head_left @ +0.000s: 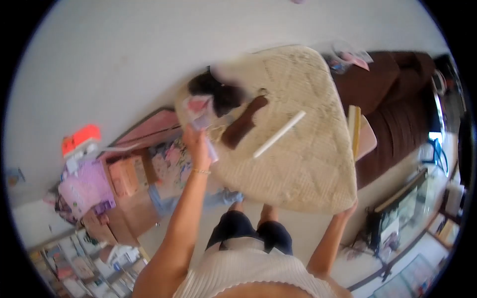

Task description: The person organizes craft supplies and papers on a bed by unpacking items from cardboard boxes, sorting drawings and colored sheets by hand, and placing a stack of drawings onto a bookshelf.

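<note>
In front of me is a large beige quilted pad (pixel 308 164) with rounded corners, like a cushion or small mattress. My left hand (pixel 198 146) is closed around a pink-and-white packet or cloth (pixel 200 111), too blurred to name exactly, over the pad's left edge. At the pad's near right corner, my right hand (pixel 345 212) grips the edge, its fingers partly hidden beneath. Lying on the pad are a brown strip of fabric (pixel 243 124) and a white stick (pixel 279 134). A dark, blurred bundle (pixel 216 92) sits on the far left part, just beyond the packet.
A brown sofa (pixel 387 119) stands to the right, with a clear plastic bag (pixel 345 57) at its far end. Left are a cardboard box (pixel 128 176), a purple bag (pixel 87 188) and an orange box (pixel 81 139). A cluttered shelf (pixel 84 263) fills the lower left. Behind the pad rises a pale wall (pixel 149 49).
</note>
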A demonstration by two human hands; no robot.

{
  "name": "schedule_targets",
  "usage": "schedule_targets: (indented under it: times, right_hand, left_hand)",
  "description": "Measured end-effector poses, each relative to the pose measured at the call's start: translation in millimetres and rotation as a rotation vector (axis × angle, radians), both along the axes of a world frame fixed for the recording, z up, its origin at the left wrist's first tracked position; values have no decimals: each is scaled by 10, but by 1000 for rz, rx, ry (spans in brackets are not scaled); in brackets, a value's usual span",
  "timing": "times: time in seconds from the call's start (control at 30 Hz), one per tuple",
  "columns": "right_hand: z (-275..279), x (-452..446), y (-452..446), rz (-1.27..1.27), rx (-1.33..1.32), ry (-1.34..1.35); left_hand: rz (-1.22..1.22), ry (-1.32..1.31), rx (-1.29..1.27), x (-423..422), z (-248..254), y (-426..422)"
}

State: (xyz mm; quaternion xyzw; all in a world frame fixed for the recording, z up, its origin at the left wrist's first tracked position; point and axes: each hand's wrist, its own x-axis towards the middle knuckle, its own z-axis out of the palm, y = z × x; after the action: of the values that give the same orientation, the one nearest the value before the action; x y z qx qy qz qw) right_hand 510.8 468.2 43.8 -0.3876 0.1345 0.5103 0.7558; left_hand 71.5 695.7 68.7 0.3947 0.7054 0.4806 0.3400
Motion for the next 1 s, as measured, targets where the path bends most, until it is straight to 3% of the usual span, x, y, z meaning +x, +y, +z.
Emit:
schedule_targets:
  times: [0.23, 0.33, 0.37, 0.47, 0.5, 0.6, 0.63, 0.73, 0.77, 0.83, 0.9, 0.93, 1.0]
  right_hand:
    - [219, 34, 203, 17, -95, -86]
    - [72, 98, 78, 160, -16, -286]
    - [20, 132, 55, 218, -105, -433]
    - [536, -194, 86, 19, -202, -117]
    - [605, -238, -15, -29, -302, -139]
    - [530, -209, -399, -59, -712, -619]
    - [578, -233, -471, -120, -749, -743]
    - [533, -400, -397, -176, -612, -1403]
    - [929, -719, -89, -231, -772, -1966]
    - [1329, -1078, 337, -70, -460, -2216]
    - [1298, -1422, 703, 358, -294, -2010]
    - [1303, -1644, 899, 569, -183, -1598]
    - [1307, -1965, 1224, 752, -44, -1942]
  left_hand:
    - [11, 167, -22, 134, 0, -95]
    - [-30, 216, -72, 127, 27, -156]
    - [-92, 149, -17, 71, 42, -154]
    - [-209, -55, 30, -141, 39, -204]
    - [-221, 324, 9, -219, 5, -237]
    - [-249, 856, 412, -61, 555, -376]
    - [-414, 741, 451, -38, 474, -344]
    - [-661, 715, 345, 260, 653, -292]
    - [-639, 831, 382, 352, 736, -252]
    - [-657, 928, 282, 472, 765, -187]
    - [-675, 874, 174, 516, 767, -89]
    - [-685, 771, 118, 531, 746, -15]
    - [-696, 638, 141, 551, 680, 92]
